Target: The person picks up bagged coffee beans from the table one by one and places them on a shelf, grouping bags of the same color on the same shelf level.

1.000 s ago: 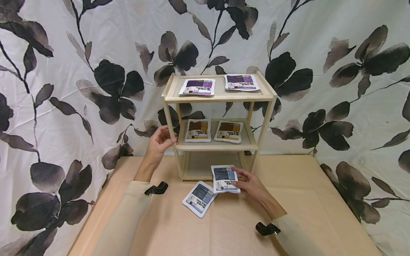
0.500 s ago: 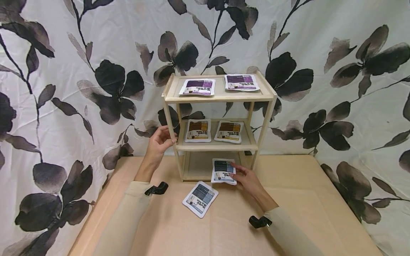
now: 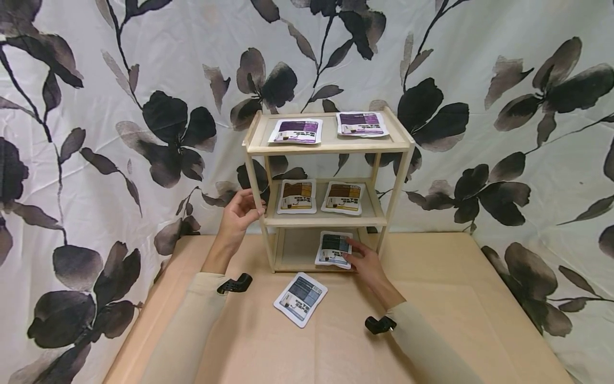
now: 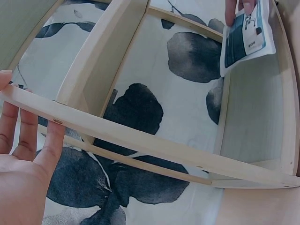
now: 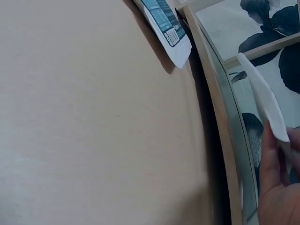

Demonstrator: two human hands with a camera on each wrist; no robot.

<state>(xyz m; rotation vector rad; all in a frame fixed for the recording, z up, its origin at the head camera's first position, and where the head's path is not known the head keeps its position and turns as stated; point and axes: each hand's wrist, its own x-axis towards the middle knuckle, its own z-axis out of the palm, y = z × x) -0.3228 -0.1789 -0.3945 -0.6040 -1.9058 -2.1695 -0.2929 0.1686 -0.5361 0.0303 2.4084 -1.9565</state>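
At the left front post of a small three-tier wooden shelf (image 3: 331,221), my left hand (image 3: 237,213) grips the post, thumb on the near side and fingers behind, as the left wrist view shows. My right hand (image 3: 366,261) pinches a blue-labelled white pouch (image 3: 332,249) by its right edge. That pouch is over the front of the bottom tier, slightly tilted; in the right wrist view its white edge (image 5: 267,101) shows between thumb and fingers. A second blue-labelled pouch (image 3: 300,300) lies at an angle on the table in front of the shelf.
Two purple-labelled pouches, left (image 3: 296,131) and right (image 3: 362,124), lie on the top tier. Brown-labelled pouches, left (image 3: 297,196) and right (image 3: 342,198), lie on the middle tier. A floral cloth (image 3: 192,64) hangs behind the tan table (image 3: 431,298).
My right hand has moved the pouch away from me and slightly left, from above the table to over the bottom tier. The left hand stays on the post.
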